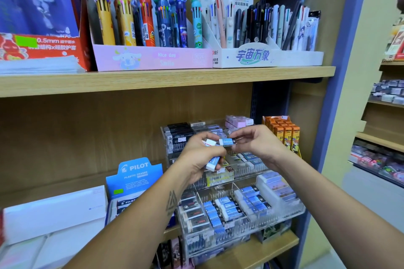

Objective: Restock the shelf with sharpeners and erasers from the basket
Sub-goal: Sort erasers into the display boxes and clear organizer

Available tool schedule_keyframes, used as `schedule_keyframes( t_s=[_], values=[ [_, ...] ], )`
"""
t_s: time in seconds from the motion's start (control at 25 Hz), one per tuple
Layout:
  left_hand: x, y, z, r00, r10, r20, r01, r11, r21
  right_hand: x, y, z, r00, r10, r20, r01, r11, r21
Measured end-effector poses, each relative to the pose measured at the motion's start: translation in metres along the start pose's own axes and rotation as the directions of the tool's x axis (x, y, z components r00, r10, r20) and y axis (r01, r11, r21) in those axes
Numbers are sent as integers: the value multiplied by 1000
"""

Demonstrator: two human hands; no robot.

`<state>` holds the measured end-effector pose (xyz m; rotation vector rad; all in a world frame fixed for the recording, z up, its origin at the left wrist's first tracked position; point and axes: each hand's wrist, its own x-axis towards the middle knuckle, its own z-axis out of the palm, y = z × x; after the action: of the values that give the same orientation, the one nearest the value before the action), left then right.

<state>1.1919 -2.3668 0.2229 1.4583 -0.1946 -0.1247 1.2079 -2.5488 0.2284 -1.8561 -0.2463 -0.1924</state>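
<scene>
**Eraser restock: items in hand at the acrylic rack**

1. Pilot eraser box (134, 178): left part of the lower shelf (258, 247), upright so its header shows.
2. Left hand (196, 159): grip clenched around a small stock of erasers (212, 163), blue-and-white sleeves showing at top and bottom; probably held as a reserve so pieces can be fed out singly.
3. Single eraser (227, 142): pinched by the right hand (260, 143) at its right end, level, just beside the left fingers, above the rack's middle tier.
4. Acrylic rack (290, 207): stepped tiers at the shelf's right, matching blue erasers filed in the front compartments, the likely destination.
5. Basket: not in view.
</scene>
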Motion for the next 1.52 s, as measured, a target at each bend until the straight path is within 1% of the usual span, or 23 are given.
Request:
schedule_keyframes(
  t_s=[0.08,0.16,0.24,0.28,0.36,0.44,0.52,0.56,0.64,0.68,0.84,0.96,1.12,1.32,1.36,1.44,1.52],
  values=[
    [1,-1,1,1000,-4,-18,4,1000,14,-8,-6,-5,1000,-24,19,27,990,-138],
    [0,0,1,1000,-5,-30,5,1000,13,-19,-15,-13,999,-19,50,28,983,-180],
    [-2,1,2,999,10,-39,-9,1000,23,-31,-22,-22,991,14,134,16,975,-221],
    [-4,2,5,999,24,-47,-23,999,27,-38,-24,-24,979,38,200,21,958,-286],
    [-8,7,9,993,82,-89,-81,997,14,-51,-27,-19,946,77,315,81,885,-459],
    [-10,15,12,979,169,-110,-169,986,10,-58,-26,-6,921,78,381,185,774,-606],
    [-18,26,13,965,242,-97,-242,970,9,-61,-24,10,902,72,425,274,664,-696],
    [-23,29,13,962,256,-91,-257,966,6,-62,-22,17,894,71,443,309,619,-722],
    [-37,30,10,966,237,-99,-238,971,1,-62,-20,27,879,75,470,358,548,-756],
    [-45,27,8,972,207,-108,-208,978,-1,-63,-20,30,876,86,475,363,530,-766],
    [-73,2,0,990,88,-108,-85,996,34,-68,-28,22,850,201,487,332,513,-792],
    [-86,-13,-1,991,53,-119,-44,996,76,-70,-38,18,817,295,496,336,456,-824],
    [-92,-19,1,991,35,-131,-29,999,46,-69,-39,38,793,341,505,411,312,-857],
    [-99,-18,-1,993,23,-117,-21,1000,13,-63,-30,59,790,374,486,476,126,-870],
    [-99,-18,-2,993,22,-117,-21,1000,9,-62,-30,61,783,394,481,480,110,-870],
    [-100,-20,-5,992,8,-125,-10,1000,-14,-63,-27,66,769,431,472,469,121,-875],
    [-101,-22,-7,989,-10,-145,4,999,-42,-67,-24,66,798,394,456,436,146,-888]
  ],
)
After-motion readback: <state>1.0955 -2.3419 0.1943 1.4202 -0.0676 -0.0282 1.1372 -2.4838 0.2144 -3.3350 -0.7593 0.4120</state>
